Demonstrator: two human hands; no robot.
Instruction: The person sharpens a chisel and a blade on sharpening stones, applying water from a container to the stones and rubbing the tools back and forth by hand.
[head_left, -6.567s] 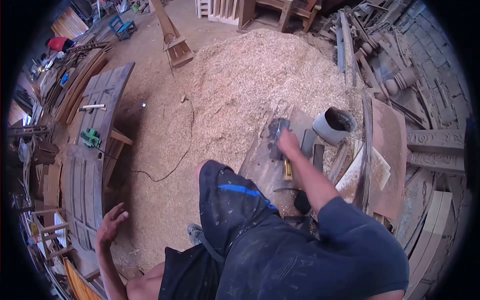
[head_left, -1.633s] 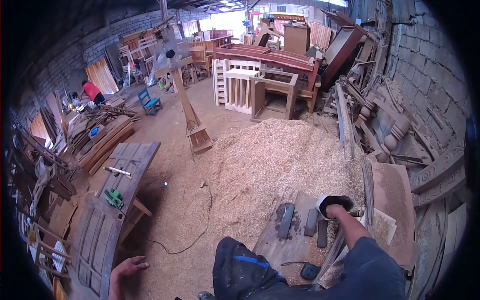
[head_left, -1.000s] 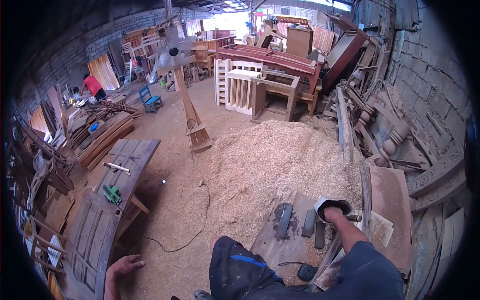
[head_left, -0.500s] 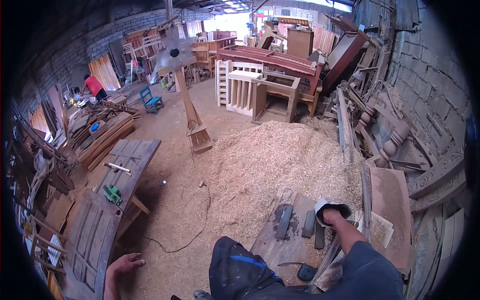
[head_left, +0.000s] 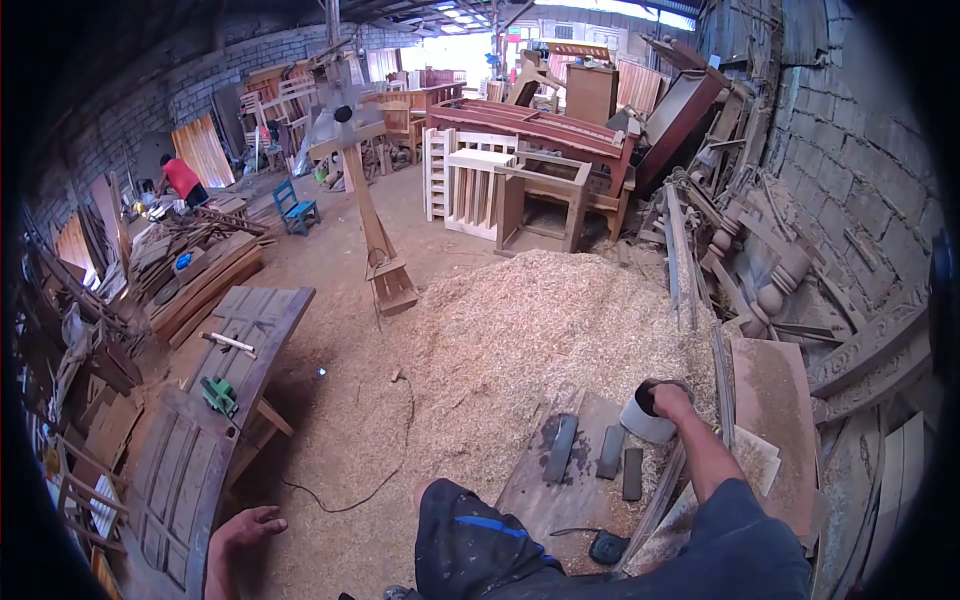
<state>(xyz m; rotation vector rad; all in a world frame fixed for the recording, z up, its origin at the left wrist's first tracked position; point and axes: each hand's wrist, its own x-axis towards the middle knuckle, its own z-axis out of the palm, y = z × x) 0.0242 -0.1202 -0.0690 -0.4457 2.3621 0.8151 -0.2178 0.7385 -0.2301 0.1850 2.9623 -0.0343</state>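
My right hand grips the rim of a white can with a dark opening; its fingertips are partly hidden inside. The can stands nearly upright at the right edge of a low wooden board. Left of it on the board lie a grey rectangular block like a sharpening stone, with wet patches around it, a second grey block and a shorter dark block. Closer to me is a black tape-measure-like object. My left hand hangs free beside the wooden door panel, fingers loosely extended, holding nothing.
A large pile of wood shavings spreads ahead. A green power planer rests on the door panel. A black cord crosses the floor. Wood scraps and turned posts lean at right. A person in red bends far left.
The white can has turned from tilted, its mouth toward me, to nearly upright, with my right hand at its rim. My left hand stays much the same. The view has shifted slightly.
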